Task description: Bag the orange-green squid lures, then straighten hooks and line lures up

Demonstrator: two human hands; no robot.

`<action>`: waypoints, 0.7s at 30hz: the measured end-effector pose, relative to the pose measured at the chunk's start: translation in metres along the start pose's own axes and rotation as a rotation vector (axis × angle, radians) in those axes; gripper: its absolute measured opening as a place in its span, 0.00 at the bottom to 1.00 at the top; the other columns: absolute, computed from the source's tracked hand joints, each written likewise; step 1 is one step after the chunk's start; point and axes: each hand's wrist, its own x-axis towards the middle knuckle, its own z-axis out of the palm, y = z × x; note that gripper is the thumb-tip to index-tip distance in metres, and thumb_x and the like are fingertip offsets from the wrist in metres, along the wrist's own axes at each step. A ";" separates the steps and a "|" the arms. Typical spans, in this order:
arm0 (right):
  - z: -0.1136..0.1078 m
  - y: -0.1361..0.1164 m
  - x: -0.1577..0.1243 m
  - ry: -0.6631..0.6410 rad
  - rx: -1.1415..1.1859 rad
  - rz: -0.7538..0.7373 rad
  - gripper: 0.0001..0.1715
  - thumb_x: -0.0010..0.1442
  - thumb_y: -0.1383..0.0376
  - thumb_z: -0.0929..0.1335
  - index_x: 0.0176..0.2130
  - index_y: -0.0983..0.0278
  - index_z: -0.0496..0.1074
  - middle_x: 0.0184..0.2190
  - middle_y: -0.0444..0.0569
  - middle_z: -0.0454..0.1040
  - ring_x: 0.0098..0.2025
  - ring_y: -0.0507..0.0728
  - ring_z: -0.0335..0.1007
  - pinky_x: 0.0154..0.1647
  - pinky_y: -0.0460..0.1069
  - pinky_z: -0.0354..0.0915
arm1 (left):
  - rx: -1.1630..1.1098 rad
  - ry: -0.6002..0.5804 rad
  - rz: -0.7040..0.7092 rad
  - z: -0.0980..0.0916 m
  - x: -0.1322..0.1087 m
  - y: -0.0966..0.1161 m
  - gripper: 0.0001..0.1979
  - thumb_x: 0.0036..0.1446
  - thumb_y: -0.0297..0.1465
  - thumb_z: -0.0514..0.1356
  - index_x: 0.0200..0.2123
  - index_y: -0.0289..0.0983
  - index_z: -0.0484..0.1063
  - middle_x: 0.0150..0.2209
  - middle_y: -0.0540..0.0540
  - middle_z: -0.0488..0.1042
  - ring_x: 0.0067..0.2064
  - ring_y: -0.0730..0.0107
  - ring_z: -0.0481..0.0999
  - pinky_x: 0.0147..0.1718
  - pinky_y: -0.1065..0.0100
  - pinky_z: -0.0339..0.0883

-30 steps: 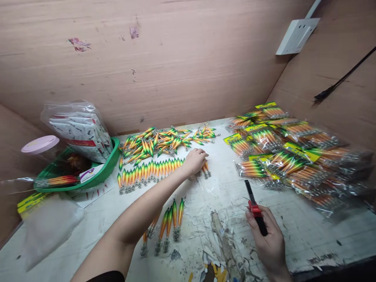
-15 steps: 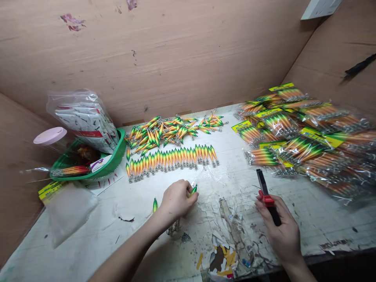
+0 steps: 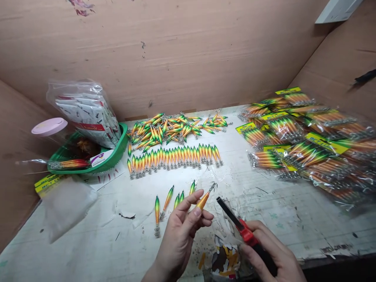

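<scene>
My left hand (image 3: 188, 227) pinches a squid jig (image 3: 205, 200) between thumb and fingers. Its orange body is tilted, with the hook crown pointing up and right. My right hand (image 3: 268, 250) is wrapped around a red and black tool (image 3: 246, 233) with a long, narrow dark front end; its exact kind is unclear. The tool's tip is a short way right of the jig, apart from it. Beyond my left hand lie several loose green-and-orange jigs (image 3: 157, 209), some partly hidden by the hand. Farther back is a neat row of jigs (image 3: 173, 156).
A tangled heap of jigs (image 3: 164, 129) lies at the back. Bagged jigs (image 3: 311, 152) are piled at the right. On the left stand a green basket (image 3: 123, 137) with packets and an empty-looking labelled bag (image 3: 69, 203). Torn paper patches (image 3: 225, 256) mark the front surface.
My left hand has turned palm-up and drawn nearer, bringing up a jig with its hooks exposed. My right hand has moved left with the tool toward it. Loose jigs behind the left arm are uncovered.
</scene>
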 end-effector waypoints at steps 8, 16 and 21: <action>0.000 -0.011 0.006 -0.024 -0.021 -0.032 0.04 0.62 0.66 0.65 0.39 0.60 0.69 0.36 0.48 0.71 0.40 0.54 0.74 0.39 0.41 0.70 | -0.023 -0.176 0.024 -0.003 -0.006 -0.007 0.15 0.58 0.36 0.61 0.48 0.40 0.75 0.22 0.49 0.73 0.25 0.78 0.70 0.26 0.77 0.62; -0.004 -0.009 0.008 -0.139 0.005 -0.007 0.05 0.64 0.66 0.63 0.40 0.62 0.68 0.37 0.51 0.70 0.39 0.55 0.71 0.37 0.44 0.70 | 0.121 -0.213 0.038 -0.013 -0.005 -0.011 0.18 0.61 0.39 0.56 0.52 0.39 0.71 0.16 0.56 0.60 0.16 0.83 0.56 0.15 0.78 0.50; -0.014 -0.010 0.012 -0.186 -0.019 -0.064 0.03 0.63 0.68 0.63 0.38 0.61 0.66 0.36 0.49 0.69 0.39 0.54 0.72 0.37 0.43 0.70 | 0.407 -0.228 0.190 -0.020 -0.007 -0.002 0.17 0.64 0.38 0.53 0.52 0.41 0.72 0.21 0.56 0.59 0.16 0.85 0.55 0.26 0.73 0.61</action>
